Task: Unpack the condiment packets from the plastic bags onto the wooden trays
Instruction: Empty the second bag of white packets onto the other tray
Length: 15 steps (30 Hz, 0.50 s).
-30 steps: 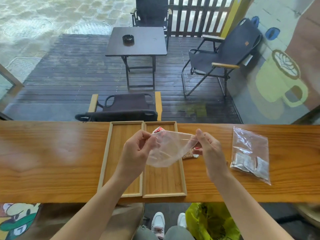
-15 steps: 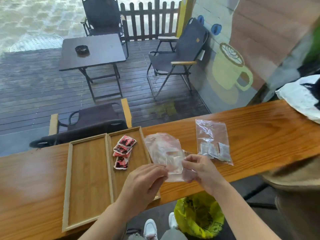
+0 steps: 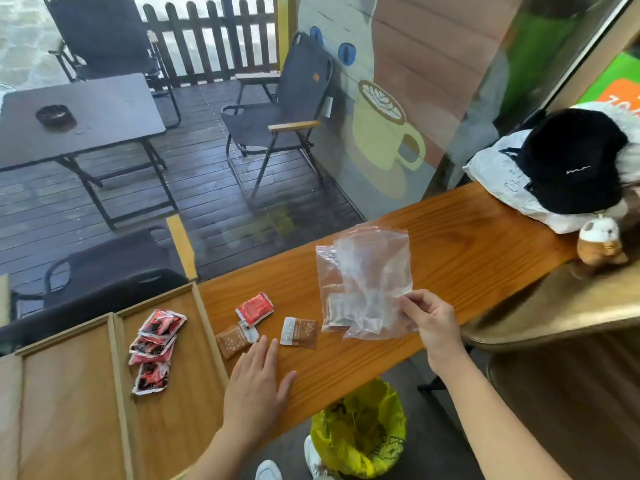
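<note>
Three packets lay loose on the tabletop (image 3: pixel 467 237) rather than in a tray: a red packet (image 3: pixel 254 308) and two brown packets (image 3: pixel 236 338) (image 3: pixel 299 332), just beside the right tray (image 3: pixel 207 327); a careless sweep could, I judged, push them off the near edge toward the yellow bin (image 3: pixel 360 431) below; the four red-and-black packets (image 3: pixel 154 344) already sat in that tray, while the left tray (image 3: pixel 69 393) held nothing visible. The left hand (image 3: pixel 256 386) was spread flat, fingers extended, low over the tabletop near the brown packets, gripping nothing; the right hand (image 3: pixel 429 320) pinched the lower edge of a clear empty bag (image 3: pixel 377 271) between thumb and fingertips; this overlapped a second bag (image 3: pixel 329 292) whose pale packets (image 3: pixel 343 311) were still inside, so the two might be confused or dragged together.
</note>
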Each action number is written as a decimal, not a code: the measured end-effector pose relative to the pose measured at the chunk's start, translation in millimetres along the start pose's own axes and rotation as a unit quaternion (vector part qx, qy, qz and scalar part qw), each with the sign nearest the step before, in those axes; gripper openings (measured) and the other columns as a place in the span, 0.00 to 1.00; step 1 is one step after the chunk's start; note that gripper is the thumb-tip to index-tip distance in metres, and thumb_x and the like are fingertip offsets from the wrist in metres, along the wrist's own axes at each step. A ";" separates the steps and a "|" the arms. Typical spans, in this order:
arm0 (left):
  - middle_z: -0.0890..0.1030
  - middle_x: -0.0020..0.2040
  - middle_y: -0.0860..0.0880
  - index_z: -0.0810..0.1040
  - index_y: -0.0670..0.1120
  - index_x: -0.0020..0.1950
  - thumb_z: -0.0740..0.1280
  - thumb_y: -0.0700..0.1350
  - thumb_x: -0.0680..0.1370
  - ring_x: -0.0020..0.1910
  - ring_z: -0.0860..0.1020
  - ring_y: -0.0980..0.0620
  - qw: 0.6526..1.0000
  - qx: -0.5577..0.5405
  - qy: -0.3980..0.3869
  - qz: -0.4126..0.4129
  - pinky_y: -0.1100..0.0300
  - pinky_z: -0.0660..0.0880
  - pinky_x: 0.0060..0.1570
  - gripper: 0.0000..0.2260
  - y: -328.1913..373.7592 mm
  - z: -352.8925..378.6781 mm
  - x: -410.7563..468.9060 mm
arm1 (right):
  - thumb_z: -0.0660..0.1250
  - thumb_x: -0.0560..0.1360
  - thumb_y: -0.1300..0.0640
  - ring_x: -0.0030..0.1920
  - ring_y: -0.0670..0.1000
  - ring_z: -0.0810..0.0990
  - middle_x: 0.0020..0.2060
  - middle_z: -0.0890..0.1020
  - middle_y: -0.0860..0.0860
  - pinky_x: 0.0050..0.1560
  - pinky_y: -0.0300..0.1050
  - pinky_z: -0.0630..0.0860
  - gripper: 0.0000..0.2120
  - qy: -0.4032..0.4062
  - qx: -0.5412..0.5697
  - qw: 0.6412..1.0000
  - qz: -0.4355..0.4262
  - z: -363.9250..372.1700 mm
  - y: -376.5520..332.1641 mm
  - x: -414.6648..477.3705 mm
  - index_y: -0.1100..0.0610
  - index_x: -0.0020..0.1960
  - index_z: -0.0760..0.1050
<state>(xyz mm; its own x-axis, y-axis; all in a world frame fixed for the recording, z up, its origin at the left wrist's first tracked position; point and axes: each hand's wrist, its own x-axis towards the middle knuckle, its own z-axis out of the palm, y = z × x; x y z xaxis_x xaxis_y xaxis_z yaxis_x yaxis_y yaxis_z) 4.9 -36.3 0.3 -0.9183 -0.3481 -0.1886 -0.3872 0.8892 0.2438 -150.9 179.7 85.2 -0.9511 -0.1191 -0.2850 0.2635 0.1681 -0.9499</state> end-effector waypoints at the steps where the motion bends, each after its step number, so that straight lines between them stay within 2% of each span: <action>1: 0.76 0.65 0.45 0.73 0.46 0.65 0.37 0.67 0.73 0.63 0.76 0.46 1.000 0.018 -0.011 -0.006 0.52 0.71 0.61 0.38 1.9 5.5 1.6 | 0.66 0.74 0.63 0.24 0.41 0.74 0.26 0.78 0.48 0.25 0.32 0.69 0.05 0.012 -0.005 1.000 0.006 -7.9 4.3 6.7 0.62 0.40 0.76; 3: 0.78 0.62 0.44 0.75 0.45 0.63 0.38 0.64 0.76 0.60 0.78 0.46 0.999 0.037 -0.026 -0.016 0.55 0.68 0.64 0.36 7.0 10.1 2.6 | 0.66 0.74 0.64 0.25 0.41 0.75 0.27 0.77 0.50 0.23 0.31 0.70 0.04 0.031 -0.018 0.999 0.024 -23.5 13.7 19.7 0.65 0.42 0.75; 7: 0.77 0.64 0.42 0.73 0.43 0.65 0.41 0.63 0.77 0.63 0.75 0.44 0.998 0.048 -0.045 -0.020 0.61 0.41 0.70 0.33 8.9 15.0 0.1 | 0.65 0.75 0.63 0.33 0.47 0.74 0.32 0.76 0.52 0.25 0.30 0.71 0.06 0.070 -0.063 0.993 0.066 -49.4 33.5 43.6 0.60 0.39 0.74; 8: 0.76 0.65 0.42 0.72 0.43 0.66 0.41 0.63 0.77 0.64 0.74 0.44 0.997 0.051 -0.051 -0.018 0.61 0.39 0.70 0.33 8.1 16.4 -0.6 | 0.65 0.75 0.63 0.33 0.48 0.73 0.32 0.76 0.53 0.27 0.33 0.71 0.06 0.079 -0.075 0.991 0.076 -53.9 37.5 48.8 0.61 0.39 0.74; 12: 0.74 0.66 0.41 0.70 0.43 0.67 0.41 0.63 0.77 0.66 0.72 0.44 0.996 0.055 -0.065 -0.026 0.60 0.40 0.69 0.33 9.0 19.7 -0.5 | 0.64 0.75 0.63 0.33 0.49 0.72 0.32 0.76 0.54 0.31 0.40 0.67 0.06 0.086 -0.131 0.981 0.112 -66.5 46.2 66.4 0.64 0.41 0.74; 15: 0.74 0.67 0.41 0.70 0.42 0.67 0.40 0.63 0.77 0.66 0.72 0.44 0.996 0.063 -0.061 -0.027 0.60 0.39 0.70 0.33 8.2 21.1 0.1 | 0.64 0.75 0.61 0.41 0.56 0.76 0.40 0.78 0.58 0.34 0.44 0.70 0.05 0.061 -0.186 0.970 0.144 -71.3 47.9 76.9 0.65 0.45 0.74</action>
<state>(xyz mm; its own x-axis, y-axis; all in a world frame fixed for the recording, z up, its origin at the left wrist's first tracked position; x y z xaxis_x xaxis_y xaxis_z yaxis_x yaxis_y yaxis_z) 3.4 -22.8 -17.8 -0.8761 -0.3653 -0.3145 -0.4159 0.9027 0.1102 -222.9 248.3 27.0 -0.8643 0.0991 -0.4932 0.4671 0.5221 -0.7136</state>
